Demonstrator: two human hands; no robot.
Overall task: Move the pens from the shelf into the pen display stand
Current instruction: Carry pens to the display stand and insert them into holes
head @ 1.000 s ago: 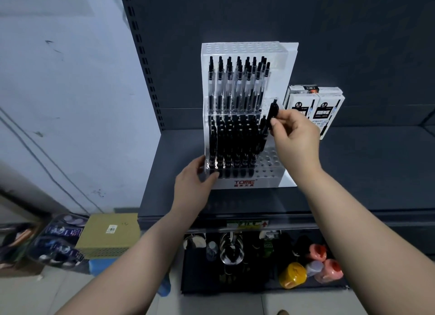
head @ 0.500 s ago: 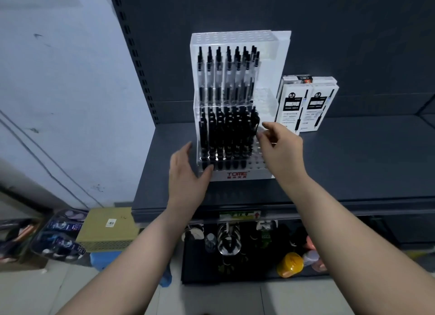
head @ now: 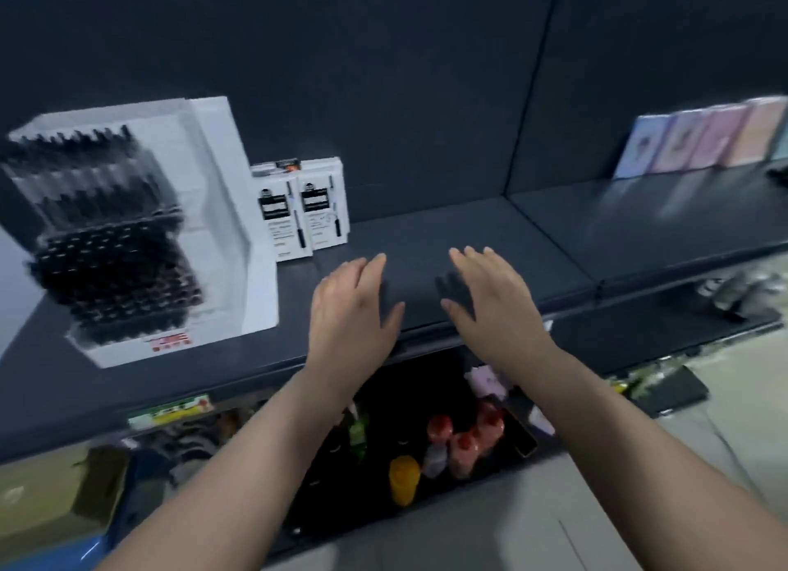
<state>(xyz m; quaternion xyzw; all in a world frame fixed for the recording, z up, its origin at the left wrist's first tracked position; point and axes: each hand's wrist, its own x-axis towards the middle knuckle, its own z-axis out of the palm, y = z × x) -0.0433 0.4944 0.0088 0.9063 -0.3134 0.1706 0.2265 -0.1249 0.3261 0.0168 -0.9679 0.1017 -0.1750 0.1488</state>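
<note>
Left hand [head: 349, 310] and right hand [head: 490, 302]: my fingers are straight and loosely spread, palms down just over the dark shelf [head: 447, 238], holding nothing. Stock: none loose in view; two white pen boxes [head: 302, 208] stand upright ahead and left of my left fingers, the nearer hand. The pen display stand [head: 221, 212] is just beside them, further left, its black pens [head: 111, 263] upright in rows. Writing: the red mark on the stand's base and the box print are both too blurred to read.
</note>
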